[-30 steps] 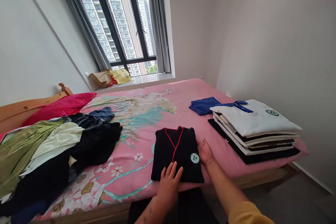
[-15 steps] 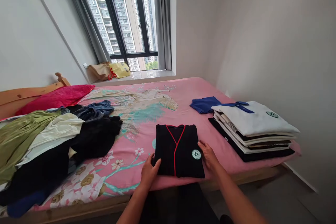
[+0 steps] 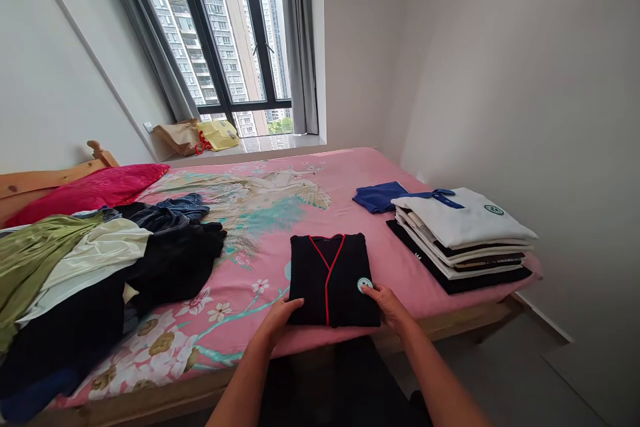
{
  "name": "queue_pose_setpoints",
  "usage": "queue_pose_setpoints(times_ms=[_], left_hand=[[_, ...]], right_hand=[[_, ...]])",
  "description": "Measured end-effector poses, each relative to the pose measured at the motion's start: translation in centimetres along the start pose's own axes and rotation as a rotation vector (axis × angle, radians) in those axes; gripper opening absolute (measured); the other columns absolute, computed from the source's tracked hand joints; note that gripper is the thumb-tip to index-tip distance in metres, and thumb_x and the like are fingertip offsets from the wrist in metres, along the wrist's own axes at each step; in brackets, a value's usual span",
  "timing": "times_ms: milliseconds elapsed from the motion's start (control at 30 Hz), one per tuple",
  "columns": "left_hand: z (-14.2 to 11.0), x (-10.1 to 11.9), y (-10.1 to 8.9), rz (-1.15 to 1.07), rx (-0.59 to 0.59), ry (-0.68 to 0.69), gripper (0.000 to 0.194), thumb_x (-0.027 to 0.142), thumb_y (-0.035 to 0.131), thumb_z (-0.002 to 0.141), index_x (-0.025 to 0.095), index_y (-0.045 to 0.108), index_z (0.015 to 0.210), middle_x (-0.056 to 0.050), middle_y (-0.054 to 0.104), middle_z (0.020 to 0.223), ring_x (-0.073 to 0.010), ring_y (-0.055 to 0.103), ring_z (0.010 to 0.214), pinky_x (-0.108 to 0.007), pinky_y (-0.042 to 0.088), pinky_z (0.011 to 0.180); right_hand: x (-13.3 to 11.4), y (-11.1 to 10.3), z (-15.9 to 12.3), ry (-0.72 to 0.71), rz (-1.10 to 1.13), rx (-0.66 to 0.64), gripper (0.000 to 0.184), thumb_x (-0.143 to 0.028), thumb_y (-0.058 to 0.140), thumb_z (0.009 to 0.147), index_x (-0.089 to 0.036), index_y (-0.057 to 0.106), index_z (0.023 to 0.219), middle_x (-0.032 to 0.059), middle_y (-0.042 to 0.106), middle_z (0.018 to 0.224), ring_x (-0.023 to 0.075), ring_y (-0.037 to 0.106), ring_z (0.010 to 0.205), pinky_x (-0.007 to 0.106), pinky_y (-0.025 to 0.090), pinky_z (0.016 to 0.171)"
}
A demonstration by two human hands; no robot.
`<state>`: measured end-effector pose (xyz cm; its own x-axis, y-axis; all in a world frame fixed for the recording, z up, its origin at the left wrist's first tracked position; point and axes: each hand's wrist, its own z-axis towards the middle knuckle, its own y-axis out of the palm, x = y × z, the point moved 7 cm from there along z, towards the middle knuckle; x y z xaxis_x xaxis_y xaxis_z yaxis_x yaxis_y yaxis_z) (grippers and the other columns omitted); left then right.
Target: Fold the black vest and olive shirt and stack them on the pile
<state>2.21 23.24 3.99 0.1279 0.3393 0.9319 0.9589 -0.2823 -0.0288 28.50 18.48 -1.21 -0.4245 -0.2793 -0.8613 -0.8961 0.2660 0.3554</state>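
Observation:
A neatly folded black top (image 3: 307, 273) with red V-neck piping and a round green-and-white badge lies near the bed's front edge. My left hand (image 3: 281, 317) grips its lower left side, thumb on top and fingers tucked beneath. At the lower right side, my right hand (image 3: 391, 307) has hold of it too, its thumb by the badge and its other fingers mostly hidden under the cloth. To the right is a stack of folded clothes (image 3: 463, 227), a white polo shirt with a blue collar uppermost. Folded blue cloth (image 3: 379, 198) lies just behind that stack.
A loose heap of clothes (image 3: 170, 260) covers the bed's left side, with a red pillow (image 3: 95, 188) behind it. Paper and yellow bags (image 3: 218, 135) sit on the window sill. The wooden bed frame (image 3: 200, 395) runs along the front.
Both hands have shifted from the top's sides to a hold on its lower corners, thumbs now over the cloth. The view has turned slightly right.

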Motion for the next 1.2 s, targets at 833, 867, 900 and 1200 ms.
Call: queue_pose_setpoints(times_ms=[833, 867, 900, 1200], left_hand=[[-10.5, -7.2, 3.1, -0.530, -0.176, -0.125, 0.043, 0.033, 0.067, 0.074, 0.012, 0.060, 0.110, -0.014, 0.067, 0.108, -0.0270, 0.063, 0.100, -0.039, 0.046, 0.093], [-10.3, -6.9, 3.1, -0.520, -0.162, -0.128, 0.042, 0.032, 0.067, 0.073, 0.011, 0.060, 0.108, -0.014, 0.068, 0.106, -0.0269, 0.064, 0.098, -0.039, 0.047, 0.092], [-10.2, -6.9, 3.0, -0.505, -0.142, -0.127, 0.041, 0.031, 0.068, 0.072, 0.011, 0.061, 0.107, -0.014, 0.069, 0.103, -0.0269, 0.065, 0.094, -0.039, 0.048, 0.090], [-12.0, -7.4, 3.1, -0.476, -0.107, -0.146, 0.040, 0.023, 0.070, 0.066, 0.011, 0.060, 0.103, -0.012, 0.071, 0.090, -0.0234, 0.068, 0.077, -0.037, 0.052, 0.077]], right_hand=[[6.5, -0.8, -14.1, 0.184, 0.249, -0.171, 0.038, -0.033, 0.066, 0.075, -0.019, 0.061, 0.110, 0.0074, 0.067, 0.107, 0.0223, 0.061, 0.101, 0.035, 0.045, 0.092], [6.5, -0.8, -14.1, 0.190, 0.238, -0.167, 0.039, -0.033, 0.067, 0.075, -0.019, 0.060, 0.110, 0.0076, 0.067, 0.107, 0.0227, 0.061, 0.101, 0.036, 0.045, 0.091], [6.4, -0.7, -14.2, 0.196, 0.229, -0.166, 0.040, -0.034, 0.067, 0.074, -0.019, 0.060, 0.110, 0.0078, 0.067, 0.107, 0.0232, 0.061, 0.101, 0.036, 0.045, 0.091], [5.3, -0.4, -15.0, 0.218, 0.137, -0.227, 0.033, -0.038, 0.064, 0.073, -0.018, 0.062, 0.100, 0.0094, 0.068, 0.103, 0.0260, 0.062, 0.101, 0.038, 0.047, 0.091]])
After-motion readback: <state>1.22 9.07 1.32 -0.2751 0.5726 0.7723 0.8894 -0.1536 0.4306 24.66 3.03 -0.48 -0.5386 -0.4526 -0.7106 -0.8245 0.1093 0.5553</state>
